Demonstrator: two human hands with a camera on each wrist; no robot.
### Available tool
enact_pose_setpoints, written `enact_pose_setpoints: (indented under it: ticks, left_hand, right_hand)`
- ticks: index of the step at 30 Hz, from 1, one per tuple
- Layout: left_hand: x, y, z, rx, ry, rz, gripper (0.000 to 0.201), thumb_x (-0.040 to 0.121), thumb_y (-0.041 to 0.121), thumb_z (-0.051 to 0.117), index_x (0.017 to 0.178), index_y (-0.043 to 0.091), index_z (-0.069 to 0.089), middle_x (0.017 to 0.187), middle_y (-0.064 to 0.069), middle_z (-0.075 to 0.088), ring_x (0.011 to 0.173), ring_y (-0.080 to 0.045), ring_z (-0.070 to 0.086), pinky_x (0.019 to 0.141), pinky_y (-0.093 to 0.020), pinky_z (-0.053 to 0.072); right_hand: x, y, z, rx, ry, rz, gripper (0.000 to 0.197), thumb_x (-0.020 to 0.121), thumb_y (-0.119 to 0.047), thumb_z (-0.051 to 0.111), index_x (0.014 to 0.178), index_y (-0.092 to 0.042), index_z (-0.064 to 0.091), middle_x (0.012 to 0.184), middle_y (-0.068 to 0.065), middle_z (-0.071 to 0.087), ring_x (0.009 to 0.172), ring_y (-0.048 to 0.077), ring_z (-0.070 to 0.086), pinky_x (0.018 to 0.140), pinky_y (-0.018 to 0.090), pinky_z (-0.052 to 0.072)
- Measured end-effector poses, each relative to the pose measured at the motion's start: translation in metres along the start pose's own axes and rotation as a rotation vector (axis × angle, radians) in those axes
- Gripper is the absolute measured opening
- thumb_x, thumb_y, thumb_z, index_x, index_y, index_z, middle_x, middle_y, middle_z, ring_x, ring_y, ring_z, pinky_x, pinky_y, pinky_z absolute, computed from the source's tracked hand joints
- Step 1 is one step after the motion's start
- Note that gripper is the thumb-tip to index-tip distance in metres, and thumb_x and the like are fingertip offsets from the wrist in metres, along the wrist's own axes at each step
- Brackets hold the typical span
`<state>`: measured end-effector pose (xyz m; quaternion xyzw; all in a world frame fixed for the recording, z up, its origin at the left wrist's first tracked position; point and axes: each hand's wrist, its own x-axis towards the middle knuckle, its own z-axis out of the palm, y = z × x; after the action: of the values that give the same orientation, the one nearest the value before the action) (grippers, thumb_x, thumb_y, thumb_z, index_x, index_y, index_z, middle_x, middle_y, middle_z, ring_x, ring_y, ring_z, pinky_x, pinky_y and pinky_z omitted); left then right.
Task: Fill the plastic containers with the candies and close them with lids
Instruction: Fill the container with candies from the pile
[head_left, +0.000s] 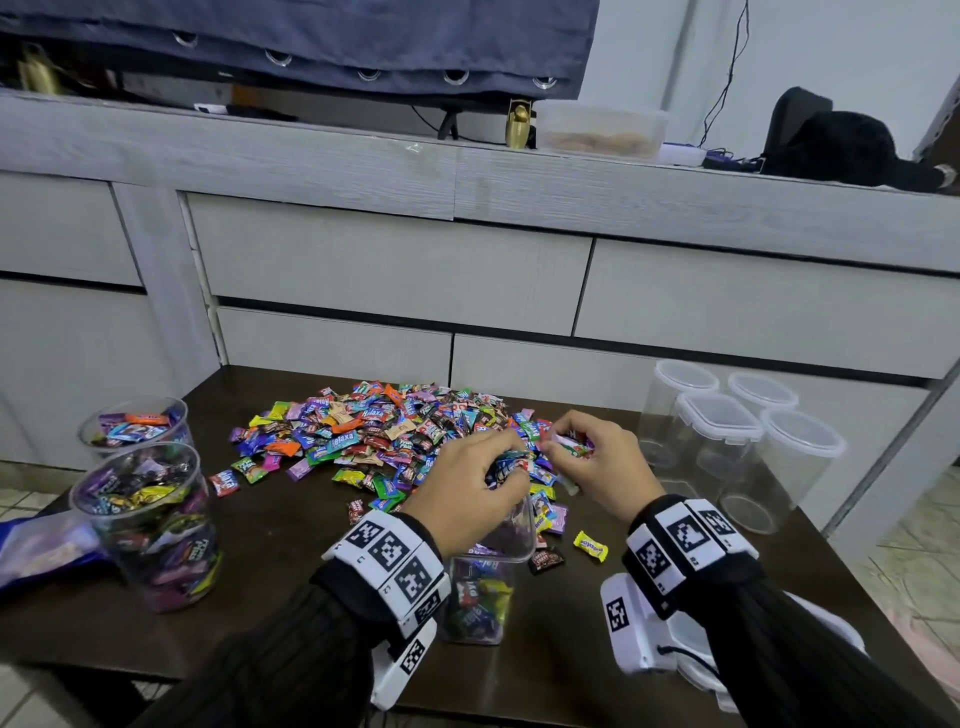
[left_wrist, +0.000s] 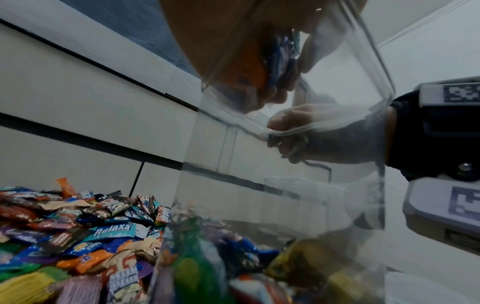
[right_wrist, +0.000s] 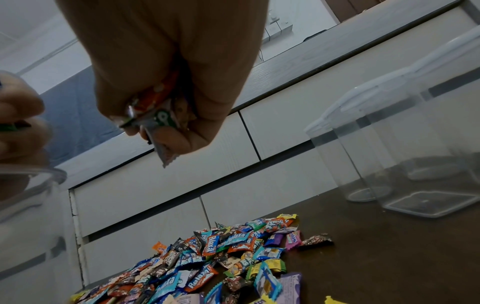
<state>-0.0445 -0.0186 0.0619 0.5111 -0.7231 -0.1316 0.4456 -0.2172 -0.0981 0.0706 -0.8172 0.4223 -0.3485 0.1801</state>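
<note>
A heap of wrapped candies (head_left: 395, 431) covers the middle of the dark table (head_left: 291, 582). Near the front stands a clear square container (head_left: 480, 597), partly filled with candies. My left hand (head_left: 467, 499) hovers over its open mouth and grips a bunch of candies (left_wrist: 280, 59). My right hand (head_left: 597, 462) is just to the right of it, above the heap's edge, its fingers curled round several candies (right_wrist: 155, 109). The container's rim (left_wrist: 285, 129) shows close up in the left wrist view.
Two full round containers (head_left: 150, 525) without lids stand at the left. Several empty lidded containers (head_left: 737, 441) stand at the back right. A loose yellow candy (head_left: 590, 545) lies right of the square container. A grey drawer cabinet (head_left: 395, 270) rises behind the table.
</note>
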Motion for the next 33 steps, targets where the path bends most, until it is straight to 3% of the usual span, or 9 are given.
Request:
enact_pose_setpoints:
  ticks: [2,4,8,13,16,20,24,27,33]
  left_hand:
    - [0.000,0.002,-0.001,0.019,-0.041,-0.014,0.024,0.082,0.031,0.048,0.093,0.015,0.062,0.083,-0.001,0.059,0.074,-0.006,0.048,0.067,-0.017,0.037]
    - [0.000,0.002,-0.003,0.066,-0.115,-0.034,0.028,0.082,0.035,0.047,0.099,0.018,0.062,0.093,0.002,0.059,0.082,-0.006,0.050,0.076,-0.023,0.040]
    - [-0.002,0.002,-0.007,0.105,-0.281,-0.040,0.031,0.082,0.039,0.049,0.092,0.013,0.062,0.098,0.003,0.049,0.091,-0.009,0.049,0.084,-0.027,0.041]
    - [-0.010,0.001,-0.008,0.126,-0.252,0.045,0.024,0.085,0.027,0.054,0.091,0.006,0.064,0.096,0.000,0.050,0.090,-0.011,0.049,0.083,-0.026,0.041]
    - [-0.012,0.001,-0.008,0.146,-0.239,0.111,0.012,0.085,0.015,0.060,0.092,0.009,0.067,0.099,0.002,0.053,0.096,-0.009,0.047,0.088,-0.019,0.035]
    - [-0.010,0.005,-0.010,0.144,-0.243,0.149,0.010,0.079,0.011,0.063,0.083,0.014,0.073,0.098,0.001,0.059,0.100,-0.014,0.052,0.095,-0.032,0.038]
    - [-0.011,0.004,-0.012,0.070,-0.277,0.125,0.012,0.079,0.022,0.060,0.083,0.016,0.070,0.099,0.004,0.057,0.099,-0.011,0.054,0.092,-0.031,0.042]
    - [-0.011,0.001,-0.012,0.054,-0.284,0.111,0.009,0.081,0.019,0.064,0.090,0.019,0.066,0.101,0.007,0.056,0.096,-0.009,0.056,0.089,-0.036,0.046]
    - [-0.009,-0.005,-0.013,0.085,-0.336,0.085,0.032,0.076,0.032,0.055,0.108,0.032,0.053,0.108,0.018,0.050,0.101,-0.002,0.053,0.090,-0.032,0.046]
  right_hand:
    - [-0.001,0.000,0.000,0.000,-0.004,0.005,0.009,0.087,-0.024,0.068,0.081,-0.018,0.063,0.071,-0.009,0.062,0.063,0.002,0.054,0.056,0.009,0.040]
    - [-0.001,0.000,-0.001,0.008,-0.005,0.014,0.009,0.087,-0.024,0.068,0.082,-0.018,0.063,0.073,-0.007,0.063,0.064,0.005,0.055,0.055,0.010,0.041]
    - [0.001,-0.001,-0.003,0.012,-0.007,0.019,0.009,0.086,-0.024,0.068,0.081,-0.018,0.063,0.072,-0.005,0.065,0.067,0.012,0.059,0.058,0.016,0.042]
    - [0.002,-0.003,-0.004,0.005,-0.007,0.009,0.010,0.087,-0.023,0.067,0.083,-0.015,0.063,0.077,-0.002,0.066,0.070,0.015,0.059,0.062,0.021,0.042]
    - [0.001,-0.003,-0.002,0.016,-0.013,0.005,0.009,0.087,-0.023,0.067,0.081,-0.017,0.062,0.071,-0.006,0.063,0.063,0.008,0.055,0.056,0.014,0.040]
    - [0.001,-0.002,-0.002,0.011,0.000,-0.003,0.011,0.086,-0.023,0.068,0.077,-0.020,0.061,0.065,-0.010,0.060,0.059,0.002,0.051,0.056,0.012,0.038]
    - [0.001,-0.001,-0.003,0.012,0.007,-0.003,0.010,0.085,-0.024,0.069,0.079,-0.018,0.063,0.067,-0.008,0.062,0.061,0.005,0.054,0.056,0.013,0.038]
    - [0.001,-0.002,-0.004,0.013,0.010,-0.012,0.009,0.086,-0.023,0.068,0.081,-0.017,0.064,0.069,-0.007,0.064,0.064,0.008,0.056,0.058,0.013,0.039]
    - [-0.001,-0.002,-0.003,0.027,0.009,-0.032,0.011,0.086,-0.021,0.067,0.077,-0.020,0.061,0.064,-0.012,0.058,0.063,0.000,0.053,0.057,0.010,0.037]
